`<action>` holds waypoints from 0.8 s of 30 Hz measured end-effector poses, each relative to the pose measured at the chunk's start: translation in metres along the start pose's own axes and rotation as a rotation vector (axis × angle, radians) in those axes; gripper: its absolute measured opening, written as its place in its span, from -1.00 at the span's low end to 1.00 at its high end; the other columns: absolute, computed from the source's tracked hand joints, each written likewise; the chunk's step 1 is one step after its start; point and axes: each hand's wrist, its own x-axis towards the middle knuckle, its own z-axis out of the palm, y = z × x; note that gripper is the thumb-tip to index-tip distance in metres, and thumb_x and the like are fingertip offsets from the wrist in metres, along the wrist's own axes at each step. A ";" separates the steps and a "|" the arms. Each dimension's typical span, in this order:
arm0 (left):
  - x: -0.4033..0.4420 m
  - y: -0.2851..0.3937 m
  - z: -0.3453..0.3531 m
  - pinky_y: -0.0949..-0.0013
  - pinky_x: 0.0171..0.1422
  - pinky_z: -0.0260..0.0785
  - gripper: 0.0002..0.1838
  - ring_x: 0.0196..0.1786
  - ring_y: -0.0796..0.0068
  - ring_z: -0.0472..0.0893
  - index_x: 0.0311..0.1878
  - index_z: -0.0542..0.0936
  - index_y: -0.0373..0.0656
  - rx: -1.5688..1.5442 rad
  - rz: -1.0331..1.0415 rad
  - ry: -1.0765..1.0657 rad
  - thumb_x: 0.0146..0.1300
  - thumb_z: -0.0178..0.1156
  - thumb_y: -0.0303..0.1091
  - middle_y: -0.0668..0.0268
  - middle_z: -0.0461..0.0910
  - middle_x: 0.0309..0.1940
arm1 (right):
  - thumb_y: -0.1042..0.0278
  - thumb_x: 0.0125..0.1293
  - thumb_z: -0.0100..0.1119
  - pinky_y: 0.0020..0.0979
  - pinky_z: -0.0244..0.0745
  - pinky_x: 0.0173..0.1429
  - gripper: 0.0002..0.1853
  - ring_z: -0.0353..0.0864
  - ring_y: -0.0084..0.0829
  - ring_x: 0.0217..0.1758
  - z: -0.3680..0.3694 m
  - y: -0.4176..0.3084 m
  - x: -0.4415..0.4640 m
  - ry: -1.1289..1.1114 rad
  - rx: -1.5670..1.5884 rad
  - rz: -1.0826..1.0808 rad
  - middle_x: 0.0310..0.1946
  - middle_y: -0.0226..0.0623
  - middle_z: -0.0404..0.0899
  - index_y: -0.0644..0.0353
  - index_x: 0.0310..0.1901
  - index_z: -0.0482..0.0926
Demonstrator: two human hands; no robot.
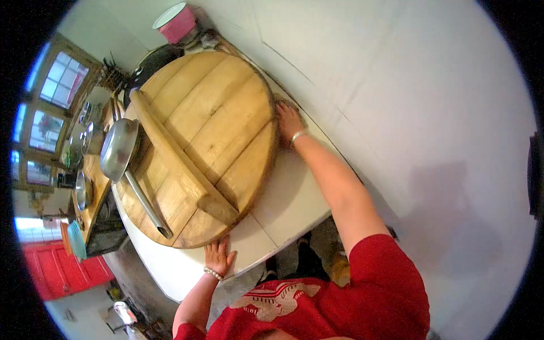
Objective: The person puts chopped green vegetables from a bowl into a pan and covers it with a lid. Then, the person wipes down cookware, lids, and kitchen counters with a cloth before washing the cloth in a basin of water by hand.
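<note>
A large round wooden lid with a thick wooden bar across it lies on a white tiled surface. A metal pan rests on the lid beside the bar, its handle pointing toward me. My left hand is at the lid's near edge, palm down on the tiles, fingers apart and their tips close to the rim. On the far right side, my right hand is against the lid's edge near the wall, fingers spread and holding nothing, over something brownish that I cannot make out.
Beyond the lid stand a pink pot and a dark pan. At left, a wooden counter holds a metal bowl and other cookware, near a red cabinet. A pale wall rises along the right.
</note>
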 end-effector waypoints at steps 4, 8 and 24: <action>-0.003 -0.006 0.006 -0.07 0.32 -0.06 -0.30 0.22 -0.13 0.18 0.22 0.25 -0.10 -0.042 -0.038 -0.007 0.05 0.14 0.02 -0.06 0.22 0.18 | 0.22 0.32 -0.20 -0.29 -0.20 0.44 -0.50 -0.05 -0.25 0.41 -0.007 0.008 0.108 -0.160 0.087 0.005 0.34 -0.22 0.04 0.17 0.27 0.17; 0.000 -0.009 0.002 -0.03 0.18 0.14 -0.35 0.09 -0.06 0.35 0.13 0.35 -0.11 -0.078 -0.032 -0.062 0.04 0.11 0.10 0.01 0.37 0.07 | 0.22 0.32 -0.20 -0.29 -0.20 0.44 -0.49 -0.06 -0.25 0.41 0.002 0.022 0.155 -0.145 0.234 -0.060 0.34 -0.21 0.03 0.16 0.28 0.16; 0.004 -0.004 -0.006 0.10 0.22 0.16 -0.47 0.13 0.08 0.38 0.00 0.50 -0.02 -0.124 -0.127 -0.251 0.10 0.02 0.15 0.15 0.46 0.02 | 0.21 0.32 -0.20 -0.28 -0.16 0.43 -0.47 -0.06 -0.22 0.41 0.027 0.035 0.131 0.010 0.342 -0.099 0.35 -0.16 0.00 0.15 0.30 0.11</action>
